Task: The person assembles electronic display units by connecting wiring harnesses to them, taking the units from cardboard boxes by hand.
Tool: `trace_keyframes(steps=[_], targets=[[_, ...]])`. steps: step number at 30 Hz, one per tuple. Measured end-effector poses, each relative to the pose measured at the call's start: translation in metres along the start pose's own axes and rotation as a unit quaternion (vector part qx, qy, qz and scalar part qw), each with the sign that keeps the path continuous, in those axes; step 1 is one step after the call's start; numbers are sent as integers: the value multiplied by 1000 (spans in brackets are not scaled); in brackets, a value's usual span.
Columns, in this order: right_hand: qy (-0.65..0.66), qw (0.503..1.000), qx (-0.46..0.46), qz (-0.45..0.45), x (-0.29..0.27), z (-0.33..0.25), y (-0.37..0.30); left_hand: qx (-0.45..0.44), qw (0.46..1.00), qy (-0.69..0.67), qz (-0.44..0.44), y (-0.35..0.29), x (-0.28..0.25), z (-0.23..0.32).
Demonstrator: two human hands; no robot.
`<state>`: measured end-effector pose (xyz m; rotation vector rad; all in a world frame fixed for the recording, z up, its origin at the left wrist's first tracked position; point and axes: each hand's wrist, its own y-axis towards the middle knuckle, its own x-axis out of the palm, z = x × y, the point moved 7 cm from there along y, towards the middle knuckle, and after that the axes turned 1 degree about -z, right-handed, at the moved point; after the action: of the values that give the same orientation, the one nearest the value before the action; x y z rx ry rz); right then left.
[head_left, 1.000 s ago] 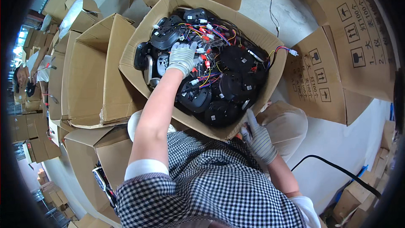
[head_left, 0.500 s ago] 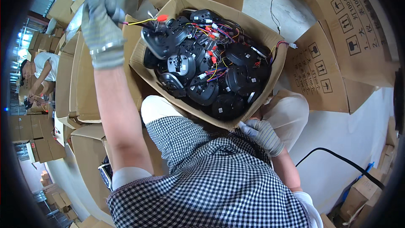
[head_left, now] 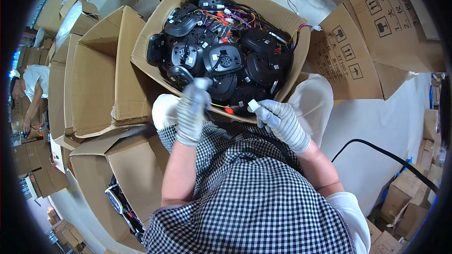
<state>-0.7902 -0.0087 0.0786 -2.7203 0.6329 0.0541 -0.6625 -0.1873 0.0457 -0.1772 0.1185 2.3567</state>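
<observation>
The right hand [head_left: 282, 124] pinches a white connector [head_left: 254, 106]; whether the blurred left hand [head_left: 192, 115] grips, I cannot tell

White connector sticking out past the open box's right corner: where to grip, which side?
Pinch the white connector by its body, probably from the right: it juts beyond the open box's rim, clear of the black housings, and its wires trail back leftward, leaving the right end free.
</observation>
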Motion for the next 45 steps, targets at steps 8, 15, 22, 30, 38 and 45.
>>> trace_keyframes(steps=[8, 15, 22, 30, 38, 45], targets=[[70, 994, 66, 49, -11, 38, 8, 100, 894, -402, 169, 152, -66, 75], [167, 973, 58, 146, -55, 46, 11, 40, 972, -188, -137, 57, 86, 89], [104, 994, 24, 38, -37, 44, 18, -104, 984, -62, -131, -54, 74, 0], [25, 998, 30, -56, 3, 46, -7, -101, 992, -73, -18, -87, 57, -15], [-266, 944, -146, -132, -2, 39, -4, -126, 983, -79, -111, -92, 76, -33], [-176, 917, -138, -330, 8, 60, 7, -148, 959, -11, -242, -85, 83, -28]])
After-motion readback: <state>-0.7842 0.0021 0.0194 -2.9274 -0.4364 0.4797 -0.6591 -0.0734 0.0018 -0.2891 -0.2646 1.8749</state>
